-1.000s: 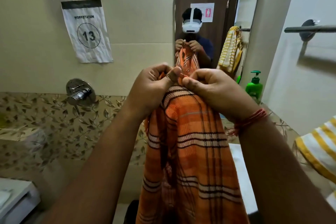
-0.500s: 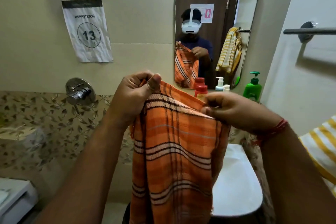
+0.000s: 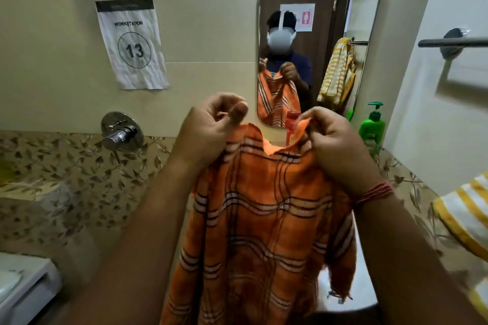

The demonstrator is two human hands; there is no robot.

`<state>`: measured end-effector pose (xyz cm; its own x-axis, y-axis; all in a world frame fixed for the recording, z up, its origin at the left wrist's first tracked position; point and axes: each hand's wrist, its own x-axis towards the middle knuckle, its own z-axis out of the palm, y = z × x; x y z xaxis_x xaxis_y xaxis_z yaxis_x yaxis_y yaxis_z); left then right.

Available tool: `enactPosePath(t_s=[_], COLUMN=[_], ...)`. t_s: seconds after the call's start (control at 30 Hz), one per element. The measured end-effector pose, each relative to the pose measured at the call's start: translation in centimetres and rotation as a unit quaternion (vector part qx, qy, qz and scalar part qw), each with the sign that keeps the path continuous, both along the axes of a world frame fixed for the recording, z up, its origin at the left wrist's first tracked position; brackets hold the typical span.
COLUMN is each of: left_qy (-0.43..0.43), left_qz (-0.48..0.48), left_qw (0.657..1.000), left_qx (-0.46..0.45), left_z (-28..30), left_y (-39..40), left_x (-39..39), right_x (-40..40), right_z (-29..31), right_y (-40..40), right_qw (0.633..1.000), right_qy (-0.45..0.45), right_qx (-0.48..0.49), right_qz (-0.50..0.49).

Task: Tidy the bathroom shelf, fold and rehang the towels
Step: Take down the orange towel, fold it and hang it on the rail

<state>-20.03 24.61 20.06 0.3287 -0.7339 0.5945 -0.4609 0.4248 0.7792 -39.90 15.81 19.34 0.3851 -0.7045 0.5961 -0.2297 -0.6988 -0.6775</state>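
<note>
An orange towel (image 3: 264, 224) with dark and white stripes hangs in front of me over the white basin (image 3: 343, 295). My left hand (image 3: 211, 129) pinches its top left corner. The top right corner is pinched by my right hand (image 3: 332, 145). Between the two hands the top edge sags into a dip. A yellow and white striped towel (image 3: 467, 211) shows at the right edge. An empty metal towel bar (image 3: 451, 42) is fixed high on the right wall.
A mirror (image 3: 319, 8) hangs on the back wall. Below it stand a red bottle (image 3: 290, 126) and a green pump bottle (image 3: 371, 126). A chrome tap valve (image 3: 121, 132) sticks out of the left wall. A white fixture (image 3: 23, 287) sits at the lower left.
My hands were together at the towel's top, then spread apart to its corners. Now they have come closer again, and the top edge dips between them.
</note>
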Motion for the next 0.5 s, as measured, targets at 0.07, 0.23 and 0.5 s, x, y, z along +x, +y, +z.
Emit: enactPosePath(t_s=[0.07,0.23,0.5], left_qy=[-0.077,-0.05,0.142], left_qz=[-0.076,-0.08,-0.154], left_qw=[0.993,0.994,0.977], left_qx=[0.053,0.06,-0.03], left_z=[-0.6,-1.2,-0.1], left_y=[-0.5,-0.4,0.5], left_x=[-0.9,-2.8,-3.0], right_x=[1.4,2.2,1.2], right_z=[1.1,2.1,-1.2], right_y=[1.2,1.2,-0.1], right_qw=[0.994,0.971,0.961], right_qy=[0.062,0.12,0.176], right_qx=[-0.092,-0.197,-0.18], right_qz=[-0.001,-0.064,-0.111])
